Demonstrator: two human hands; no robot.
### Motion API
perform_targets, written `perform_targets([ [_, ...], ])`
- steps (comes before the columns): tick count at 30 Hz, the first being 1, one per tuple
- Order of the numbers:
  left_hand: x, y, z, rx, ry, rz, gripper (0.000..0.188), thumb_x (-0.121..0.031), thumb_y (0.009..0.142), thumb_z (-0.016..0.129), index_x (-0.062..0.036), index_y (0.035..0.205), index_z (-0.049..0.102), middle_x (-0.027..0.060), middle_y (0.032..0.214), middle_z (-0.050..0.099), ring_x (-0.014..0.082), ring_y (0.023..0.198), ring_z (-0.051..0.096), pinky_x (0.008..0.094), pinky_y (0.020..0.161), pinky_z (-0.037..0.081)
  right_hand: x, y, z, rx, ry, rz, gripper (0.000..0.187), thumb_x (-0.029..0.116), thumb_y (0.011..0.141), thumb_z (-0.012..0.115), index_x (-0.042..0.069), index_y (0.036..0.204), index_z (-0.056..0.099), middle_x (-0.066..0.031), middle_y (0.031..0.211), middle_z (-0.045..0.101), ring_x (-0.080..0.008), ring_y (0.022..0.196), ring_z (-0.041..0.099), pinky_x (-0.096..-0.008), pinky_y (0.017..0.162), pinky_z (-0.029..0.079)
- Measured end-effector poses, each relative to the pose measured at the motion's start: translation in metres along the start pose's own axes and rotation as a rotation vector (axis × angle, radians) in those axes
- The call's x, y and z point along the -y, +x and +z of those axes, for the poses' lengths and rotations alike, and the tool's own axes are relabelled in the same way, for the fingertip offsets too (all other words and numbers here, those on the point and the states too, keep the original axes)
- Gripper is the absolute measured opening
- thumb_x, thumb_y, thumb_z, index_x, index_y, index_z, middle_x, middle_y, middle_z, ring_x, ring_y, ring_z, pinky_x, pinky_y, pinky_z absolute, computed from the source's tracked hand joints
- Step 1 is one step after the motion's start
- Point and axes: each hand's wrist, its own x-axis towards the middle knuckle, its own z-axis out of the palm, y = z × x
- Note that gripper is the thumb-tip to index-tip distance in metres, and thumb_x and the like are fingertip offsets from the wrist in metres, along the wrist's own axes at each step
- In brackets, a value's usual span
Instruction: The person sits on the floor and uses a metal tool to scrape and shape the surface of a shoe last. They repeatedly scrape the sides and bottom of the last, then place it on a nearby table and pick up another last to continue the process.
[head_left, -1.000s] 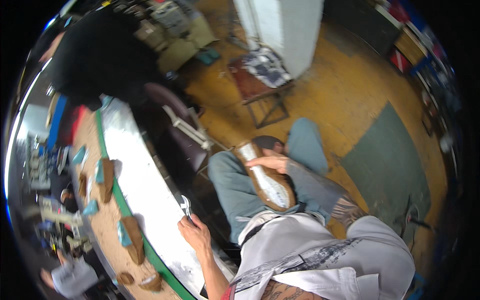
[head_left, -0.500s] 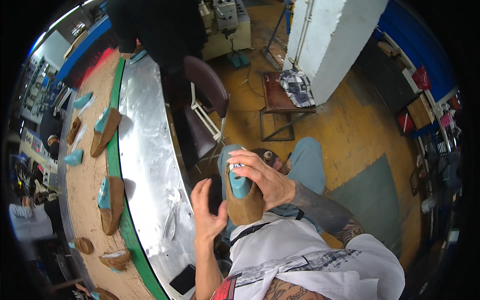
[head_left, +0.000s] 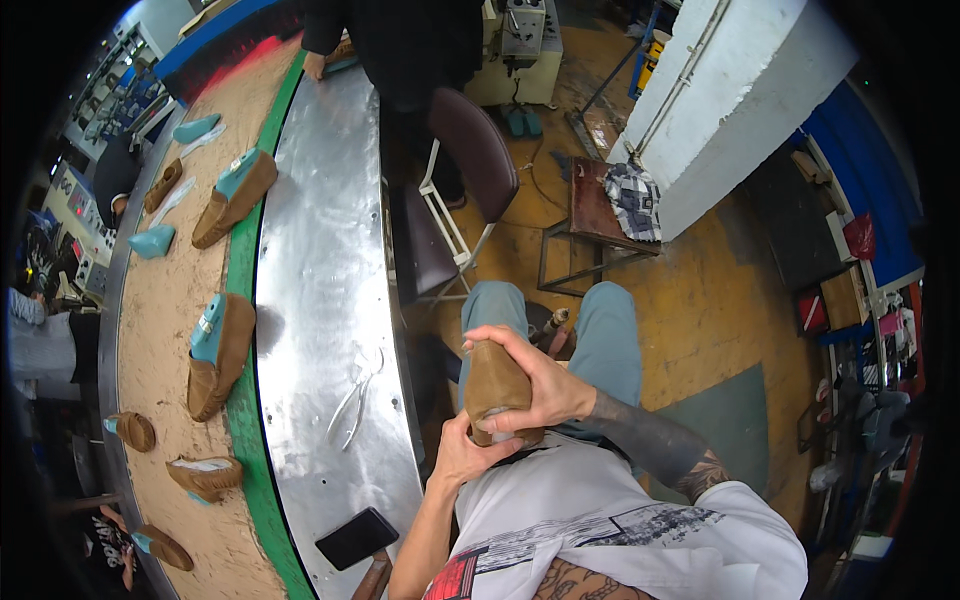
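Item: one brown shoe (head_left: 502, 372), held over your lap (head_left: 609, 335). Your right hand (head_left: 548, 385): curled round its far end and side, gripping. Your left hand (head_left: 468, 455): gripping the near end. Handling: best braced firmly, pressure spread evenly, lest it crease. Finish: matte, suede-like, rounded. Beside you, smooth metal counter (head_left: 315, 230): slender steel pincers (head_left: 368, 362), flat black phone (head_left: 357, 538).

Indoor light, mid-bright. Metal tabletop (head_left: 320, 200) has broad whitish glare; pliers (head_left: 367, 370) nearly wash out in it. Soft shadow right of nearest upright shoe (head_left: 232, 345). Held shoe (head_left: 497, 378) fairly sharp. Black fisheye corners, edges bent, left rim dim and soft.
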Motion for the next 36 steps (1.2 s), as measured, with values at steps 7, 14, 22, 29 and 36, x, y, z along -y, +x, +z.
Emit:
perform_targets([
  [7, 0.017, 0.014, -0.010, 0.051, 0.070, 0.016, 0.063, -0.021, 0.071, 0.102, -0.0019, 0.125, 0.076, 0.0133, 0.109, 0.085, 0.0283, 0.101, 0.084, 0.0389, 0.091, 0.063, -0.016, -0.001, 0.005, -0.013, -0.008, -0.081, 0.093, 0.023, 0.078, 0.097, 0.009, 0.155, 0.046, -0.0158, 0.149, 0.046, -0.0319, 0.141, 0.050, -0.0450, 0.122, 0.040],
  [14, 0.022, 0.002, -0.012, 0.027, -0.026, 0.086, 0.065, -0.027, 0.076, 0.098, -0.0041, 0.132, 0.076, 0.0170, 0.119, 0.083, 0.0296, 0.107, 0.083, 0.0386, 0.095, 0.064, 0.016, -0.011, 0.018, 0.054, -0.061, -0.270, 0.113, 0.027, 0.075, 0.101, 0.010, 0.167, 0.037, -0.0215, 0.160, 0.043, -0.0421, 0.151, 0.046, -0.0596, 0.128, 0.032],
  [22, 0.030, 0.002, -0.036, -0.217, -0.076, 0.265, 0.070, -0.018, 0.080, 0.096, 0.0048, 0.141, 0.069, 0.0262, 0.147, 0.070, 0.0394, 0.140, 0.067, 0.0452, 0.119, 0.052, 0.027, 0.021, 0.035, 0.172, -0.073, -0.499, 0.137, 0.035, 0.070, 0.103, 0.011, 0.176, 0.019, -0.0266, 0.175, 0.031, -0.0499, 0.159, 0.038, -0.0767, 0.129, 0.019],
  [29, 0.030, -0.045, -0.088, -0.592, -0.516, 0.160, 0.073, -0.015, 0.077, 0.098, 0.0051, 0.141, 0.069, 0.0090, 0.130, 0.075, 0.0179, 0.116, 0.071, 0.0348, 0.106, 0.056, 0.015, 0.042, 0.024, 0.157, -0.316, -0.328, 0.131, 0.031, 0.078, 0.100, 0.010, 0.179, 0.020, -0.0312, 0.180, 0.021, -0.0520, 0.165, 0.029, -0.0597, 0.132, 0.030],
  [36, -0.004, -0.150, -0.211, -1.837, -0.283, 0.279, 0.045, -0.023, 0.100, 0.085, 0.0100, 0.127, 0.071, 0.0147, 0.110, 0.077, 0.0196, 0.093, 0.073, 0.0379, 0.082, 0.061, -0.056, -0.005, -0.016, -0.049, -0.156, 0.234, 0.088, 0.021, 0.090, 0.091, -0.002, 0.163, 0.050, -0.0213, 0.172, 0.043, -0.0357, 0.153, 0.052, -0.0459, 0.121, 0.047],
])
